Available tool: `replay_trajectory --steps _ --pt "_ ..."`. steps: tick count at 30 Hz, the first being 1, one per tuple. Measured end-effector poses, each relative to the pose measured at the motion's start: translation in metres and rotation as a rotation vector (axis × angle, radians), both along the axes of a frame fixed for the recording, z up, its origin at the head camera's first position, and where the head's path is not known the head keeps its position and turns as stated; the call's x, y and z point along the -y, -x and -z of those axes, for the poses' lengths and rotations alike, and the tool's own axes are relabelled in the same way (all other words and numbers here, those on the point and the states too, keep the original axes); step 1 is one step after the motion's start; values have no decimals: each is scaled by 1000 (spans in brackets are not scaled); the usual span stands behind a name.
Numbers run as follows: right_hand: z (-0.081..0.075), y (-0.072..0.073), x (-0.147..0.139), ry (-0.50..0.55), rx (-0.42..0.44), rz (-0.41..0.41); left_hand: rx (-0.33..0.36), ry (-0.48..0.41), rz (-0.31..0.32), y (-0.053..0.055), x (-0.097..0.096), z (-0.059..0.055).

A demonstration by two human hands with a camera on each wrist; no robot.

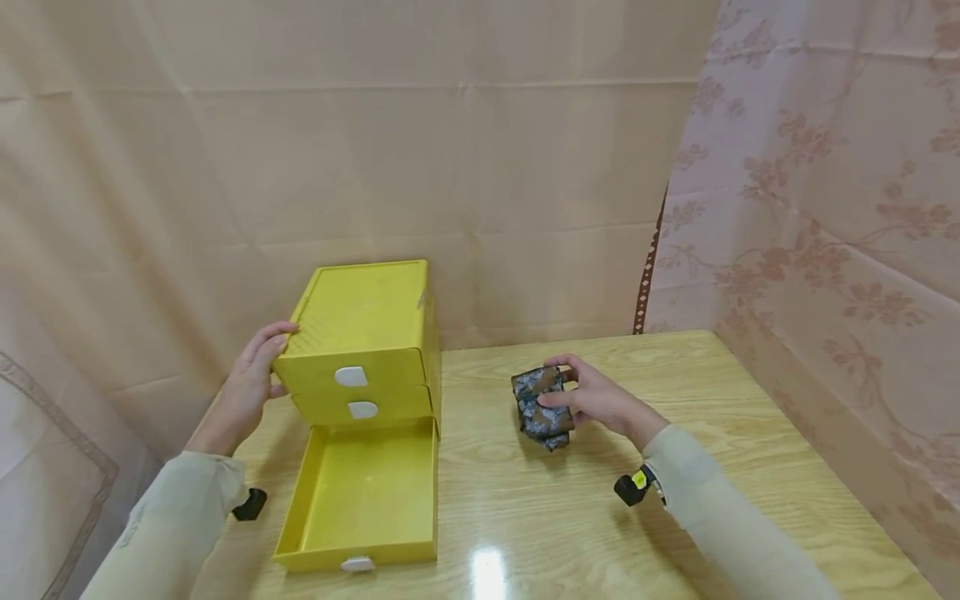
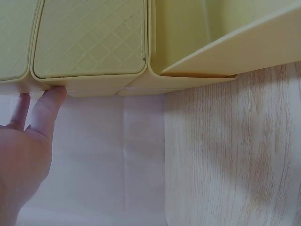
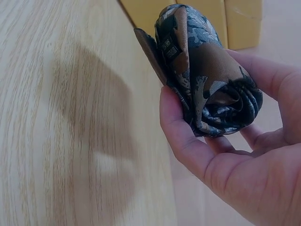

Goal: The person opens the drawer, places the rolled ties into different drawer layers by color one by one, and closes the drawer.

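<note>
A yellow drawer unit (image 1: 367, 308) stands on the table, its bottom drawer (image 1: 393, 553) pulled out toward me with nothing inside. My left hand (image 1: 246, 379) rests on the unit's left side and upper edge. In the left wrist view, two fingertips (image 2: 57, 92) touch the plastic side with the fingers nearly straight. To the right of the unit, my right hand (image 1: 600, 402) grips a rolled-up cloth (image 1: 542, 404) between thumb and fingers. Dark with brown and grey patterning, the cloth (image 3: 216, 61) shows its spiral end and a loose flap in the right wrist view, close over the table.
The upper two drawers, with white pull tabs (image 1: 351, 377), are closed. Beneath everything lies a light wood-grain table (image 1: 517, 533). A beige curtain (image 1: 525, 208) hangs behind it, and a pink floral curtain (image 1: 840, 250) borders the right side.
</note>
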State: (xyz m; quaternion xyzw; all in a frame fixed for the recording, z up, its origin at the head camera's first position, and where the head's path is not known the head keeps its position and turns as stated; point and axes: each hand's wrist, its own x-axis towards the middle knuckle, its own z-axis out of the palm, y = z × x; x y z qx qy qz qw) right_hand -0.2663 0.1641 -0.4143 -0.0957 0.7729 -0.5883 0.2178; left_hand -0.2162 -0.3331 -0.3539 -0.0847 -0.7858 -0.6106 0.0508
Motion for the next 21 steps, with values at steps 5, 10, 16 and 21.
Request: replay_trajectory --steps 5,10,16,21 --pt "1 1 0 11 3 1 -7 -24 -6 2 -2 0" --pt "2 1 0 17 16 -2 8 34 -14 3 -1 -1" --pt "0 1 -3 27 18 -1 22 45 -12 6 -4 0" --pt "1 2 1 48 31 -21 11 4 -16 4 -2 2"
